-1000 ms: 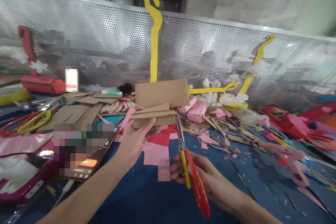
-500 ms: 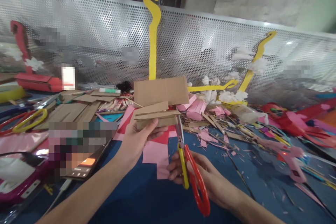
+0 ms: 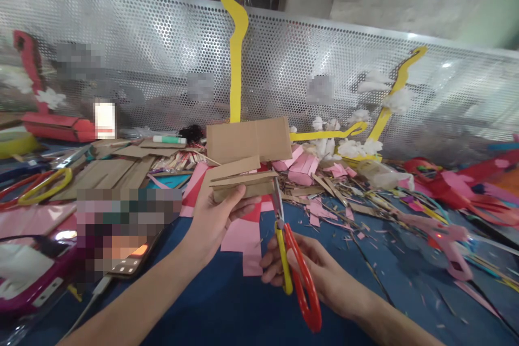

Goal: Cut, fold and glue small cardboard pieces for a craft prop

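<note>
My left hand grips a folded cardboard piece, thumb on its front face. Scissors with one red and one yellow handle are in my right hand, blades pointing up. The blades touch or overlap the right end of the cardboard; I cannot tell whether they cut into it. Behind it stands a wider cardboard panel, with a tall yellow hook-topped strip rising at its back. Pink paper lies on the table beneath my hands.
A pink glue gun with a lit red light lies at the right. Cardboard strips, another pair of scissors and a phone are at the left. Paper scraps litter the blue table. A perforated metal panel runs along the back.
The scissors and my right hand have shifted very slightly. My left hand holds the cardboard in nearly the same place.
</note>
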`<state>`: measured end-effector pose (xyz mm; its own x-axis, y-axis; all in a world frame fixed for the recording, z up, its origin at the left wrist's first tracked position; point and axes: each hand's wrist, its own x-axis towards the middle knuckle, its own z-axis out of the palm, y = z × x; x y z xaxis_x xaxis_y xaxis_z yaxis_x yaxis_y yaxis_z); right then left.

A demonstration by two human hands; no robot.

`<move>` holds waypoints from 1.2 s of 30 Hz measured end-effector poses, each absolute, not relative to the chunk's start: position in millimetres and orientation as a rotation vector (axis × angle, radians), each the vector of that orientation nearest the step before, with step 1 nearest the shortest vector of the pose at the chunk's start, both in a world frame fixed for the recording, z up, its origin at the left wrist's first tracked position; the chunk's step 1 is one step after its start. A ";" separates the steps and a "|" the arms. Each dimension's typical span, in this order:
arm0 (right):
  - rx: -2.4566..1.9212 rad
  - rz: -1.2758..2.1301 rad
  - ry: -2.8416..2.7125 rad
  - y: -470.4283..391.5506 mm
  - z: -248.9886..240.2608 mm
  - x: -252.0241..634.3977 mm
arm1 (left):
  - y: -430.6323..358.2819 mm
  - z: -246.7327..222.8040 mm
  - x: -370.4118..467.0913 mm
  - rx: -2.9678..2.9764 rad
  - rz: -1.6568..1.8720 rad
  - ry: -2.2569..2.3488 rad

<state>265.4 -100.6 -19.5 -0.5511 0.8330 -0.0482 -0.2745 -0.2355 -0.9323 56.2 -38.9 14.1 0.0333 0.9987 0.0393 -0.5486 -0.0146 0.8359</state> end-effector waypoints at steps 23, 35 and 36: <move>-0.831 1.822 -1.280 -98.6 -23.4 261.3 | -38.3 18.0 53.5 0.770 1.348 0.697; -0.874 1.369 -1.551 -93.8 -24.2 272.2 | -37.0 18.9 48.5 0.621 1.306 0.686; -0.871 1.355 -1.573 -95.0 -25.1 274.0 | -37.0 18.8 48.6 0.614 1.305 0.677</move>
<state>274.0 -95.0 -25.1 -0.3853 0.9082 0.1637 -0.0269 0.1662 -0.9857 48.6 -37.0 18.8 0.1291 0.9864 -0.1019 -0.6519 0.1619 0.7408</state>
